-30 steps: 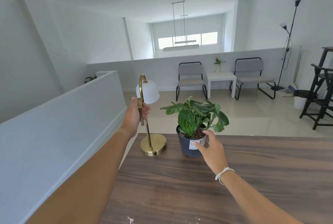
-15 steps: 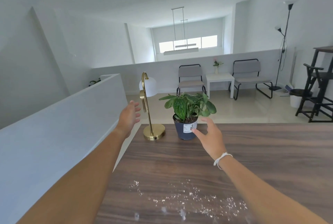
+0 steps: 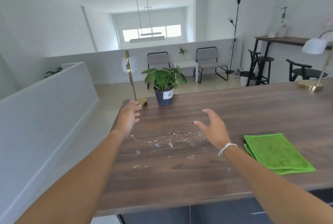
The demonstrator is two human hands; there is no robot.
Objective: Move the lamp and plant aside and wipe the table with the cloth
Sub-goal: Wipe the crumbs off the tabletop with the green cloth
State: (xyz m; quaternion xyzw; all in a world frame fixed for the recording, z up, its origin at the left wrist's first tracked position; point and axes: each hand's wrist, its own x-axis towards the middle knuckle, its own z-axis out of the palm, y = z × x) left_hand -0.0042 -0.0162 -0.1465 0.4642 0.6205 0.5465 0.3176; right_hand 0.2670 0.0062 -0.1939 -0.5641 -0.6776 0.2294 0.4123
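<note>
The dark wood-grain tabletop point(image 3: 234, 115) ran wide to the right, with its near edge across the bottom of the view and its left edge falling away beside a pale half-height wall point(image 3: 45, 115). At the far left corner stood the brass desk lamp point(image 3: 132, 83), its round base close to both the left and far edges, its white shade blurred. Just right of it, near the far edge, sat the potted plant point(image 3: 164, 86), upright in a dark pot with a white label. A scatter of white crumbs point(image 3: 169, 139) lay on the bare middle of the tabletop, between the two forearms. The folded green cloth point(image 3: 275, 153) lay flat to the right, well apart from the plant and lamp, with bare wood all around it. A second brass lamp point(image 3: 317, 65) stood at the far right edge.

The left hand point(image 3: 128, 118) hovered over the left edge of the tabletop, just short of the lamp base, fingers loosely spread and holding nothing. The right hand point(image 3: 212, 128) hung above the crumbs, palm turned inward, thumb out and fingers point(image 3: 207, 111) curled open, empty, with a white band at the wrist. The cloth lay just to the right of that wrist, not touched.
</note>
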